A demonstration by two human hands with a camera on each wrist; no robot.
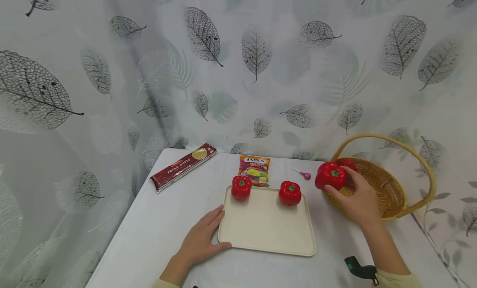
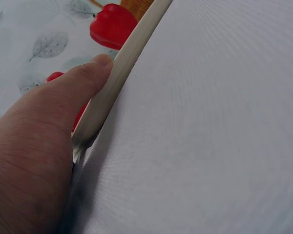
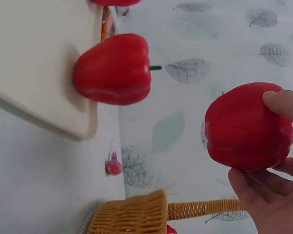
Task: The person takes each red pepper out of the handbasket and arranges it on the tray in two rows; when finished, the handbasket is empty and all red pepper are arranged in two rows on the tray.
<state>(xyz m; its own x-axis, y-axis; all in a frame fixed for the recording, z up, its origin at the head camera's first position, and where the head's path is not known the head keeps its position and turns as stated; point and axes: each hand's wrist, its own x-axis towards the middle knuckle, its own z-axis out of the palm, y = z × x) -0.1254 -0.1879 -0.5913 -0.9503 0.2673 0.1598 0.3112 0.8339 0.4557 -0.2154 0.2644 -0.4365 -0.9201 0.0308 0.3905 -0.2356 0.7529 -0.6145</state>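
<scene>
My right hand [image 1: 360,199] grips a red bell pepper [image 1: 330,176] above the near left rim of the wicker basket [image 1: 387,186]. In the right wrist view, the thumb lies on one side of that pepper and the fingers on the other. A further red pepper [image 1: 349,163] shows inside the basket, partly hidden behind the held one. Two red bell peppers stand on the cream tray [image 1: 266,228], one at its far left corner [image 1: 241,188] and one at the far right [image 1: 290,193]. My left hand [image 1: 201,239] touches the tray's near left corner, fingers along the left side and thumb [image 2: 95,73] against the front edge.
Behind the tray lies a Fox's candy bag [image 1: 255,169], with a wrapped purple lollipop [image 1: 306,175] to its right. A long red Primo Gusto pack [image 1: 183,167] lies at the far left. The basket's tall handle [image 1: 426,166] arches upward, and a leaf-print curtain [image 1: 238,73] hangs behind the table.
</scene>
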